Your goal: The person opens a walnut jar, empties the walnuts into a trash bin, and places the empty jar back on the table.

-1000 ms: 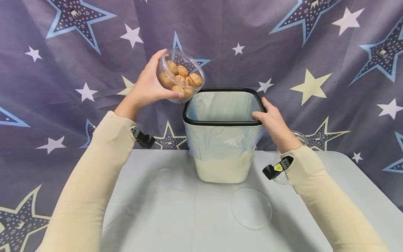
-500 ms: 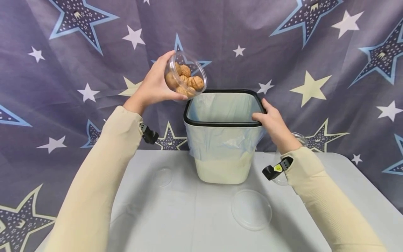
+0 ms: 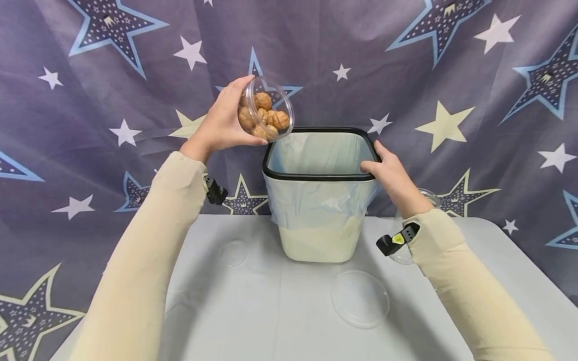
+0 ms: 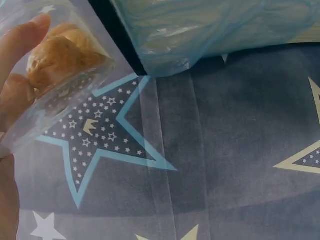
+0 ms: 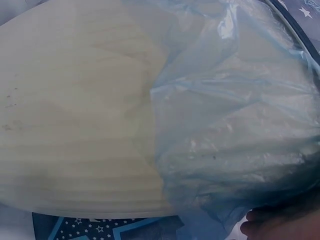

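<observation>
My left hand (image 3: 220,123) grips a clear round plastic tub (image 3: 290,106), thumb below and fingers above. The tub is tipped on its side, mouth facing right, just above the left edge of the bin. Several walnuts (image 3: 271,118) lie inside it; the left wrist view shows some through the clear wall (image 4: 57,57). A pale trash bin (image 3: 318,243) stands upright, a bluish bag (image 3: 311,200) folded over its sides under a black rim (image 3: 316,177). At the right corner my right hand (image 3: 394,176) grips that rim, thumb over the inner side.
Two clear lids lie on the white table: a larger lid (image 3: 359,299) in front of the bin, a smaller lid (image 3: 233,253) to its left. Behind my right forearm stands a clear container (image 3: 402,256), partly hidden. A star-patterned cloth (image 3: 496,100) hangs behind the table.
My left hand has moved a little to the right, and the tub has turned so its mouth faces more to the right. The walnuts stay inside. My right hand keeps its place.
</observation>
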Demonstrator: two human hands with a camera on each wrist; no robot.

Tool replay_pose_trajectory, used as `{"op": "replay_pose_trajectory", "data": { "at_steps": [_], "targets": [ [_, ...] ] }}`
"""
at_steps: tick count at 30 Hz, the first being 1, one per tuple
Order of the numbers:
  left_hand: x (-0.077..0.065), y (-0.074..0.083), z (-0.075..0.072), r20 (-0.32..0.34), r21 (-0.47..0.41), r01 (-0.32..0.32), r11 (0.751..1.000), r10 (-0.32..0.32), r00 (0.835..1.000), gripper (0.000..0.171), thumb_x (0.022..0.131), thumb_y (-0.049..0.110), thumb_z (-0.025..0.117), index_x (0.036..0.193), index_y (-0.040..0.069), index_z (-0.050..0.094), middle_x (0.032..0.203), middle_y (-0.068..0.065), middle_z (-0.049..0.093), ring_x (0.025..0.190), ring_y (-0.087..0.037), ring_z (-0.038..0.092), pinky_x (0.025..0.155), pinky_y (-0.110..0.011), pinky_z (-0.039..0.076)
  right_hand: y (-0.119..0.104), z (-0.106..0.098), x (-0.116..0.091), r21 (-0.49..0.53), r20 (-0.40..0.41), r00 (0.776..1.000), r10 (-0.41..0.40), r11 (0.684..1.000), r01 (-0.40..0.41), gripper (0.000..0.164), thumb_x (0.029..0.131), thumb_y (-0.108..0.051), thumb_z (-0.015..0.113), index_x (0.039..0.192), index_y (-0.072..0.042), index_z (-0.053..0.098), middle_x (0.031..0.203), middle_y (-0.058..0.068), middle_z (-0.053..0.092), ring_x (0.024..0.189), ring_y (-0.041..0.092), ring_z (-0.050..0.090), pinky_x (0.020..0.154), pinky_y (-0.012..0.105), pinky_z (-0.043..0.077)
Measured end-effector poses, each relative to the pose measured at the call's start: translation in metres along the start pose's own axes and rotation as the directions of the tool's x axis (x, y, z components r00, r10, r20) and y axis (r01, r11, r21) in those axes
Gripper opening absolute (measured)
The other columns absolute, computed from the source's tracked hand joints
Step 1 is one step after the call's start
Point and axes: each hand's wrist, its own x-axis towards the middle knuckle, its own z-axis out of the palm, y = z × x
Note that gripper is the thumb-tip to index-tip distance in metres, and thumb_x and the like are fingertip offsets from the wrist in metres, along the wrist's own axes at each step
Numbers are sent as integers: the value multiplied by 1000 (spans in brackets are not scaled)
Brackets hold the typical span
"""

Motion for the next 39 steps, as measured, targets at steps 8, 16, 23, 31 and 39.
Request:
{"op": "replay_pose_trajectory", "data": {
  "at_steps": [8, 16, 23, 31, 39],
  "targets": [
    [2, -1, 2, -38, 102, -72, 992, 77, 996, 117, 52, 35, 91, 144, 0, 29, 144, -19, 36, 136, -28, 29, 115, -34, 19, 0, -1, 1, -27, 3, 1000, -3, 1000, 4, 82, 82, -13, 49, 150, -5, 4, 157, 9, 4, 143, 19, 4, 115, 38, 15],
    [5, -2, 5, 32, 138, -141, 980, 138, 990, 115, 51, 31, 91, 142, -1, 30, 143, -22, 36, 134, -34, 30, 114, -36, 21, 0, 0, 2, -15, 10, 1000, 19, 1000, -19, 82, 83, -15, 48, 151, -8, 3, 158, 5, 2, 143, 17, 4, 115, 37, 15],
    [8, 6, 4, -16, 121, -182, 976, 186, 982, 114, 51, 30, 91, 142, -1, 30, 143, -20, 37, 134, -32, 31, 114, -34, 20, -1, -1, 1, -8, 1, 1000, 13, 1000, -13, 82, 82, -15, 48, 151, -8, 3, 158, 6, 2, 143, 17, 5, 115, 37, 15],
    [5, 8, 9, -58, 102, -211, 972, 217, 974, 113, 52, 33, 91, 141, -3, 31, 142, -21, 38, 133, -32, 33, 114, -36, 21, 1, -2, 1, -12, -2, 1000, -11, 1000, 11, 81, 82, -13, 48, 150, -5, 4, 158, 9, 4, 143, 18, 6, 115, 37, 15],
    [2, 5, 9, -7, 126, -144, 982, 146, 989, 115, 50, 32, 92, 143, 2, 30, 144, -20, 36, 134, -32, 31, 114, -35, 21, 3, -2, 2, -30, 6, 1000, -6, 1000, 7, 81, 84, -14, 48, 150, -4, 4, 158, 10, 4, 143, 20, 4, 115, 38, 15]
  ]
}}
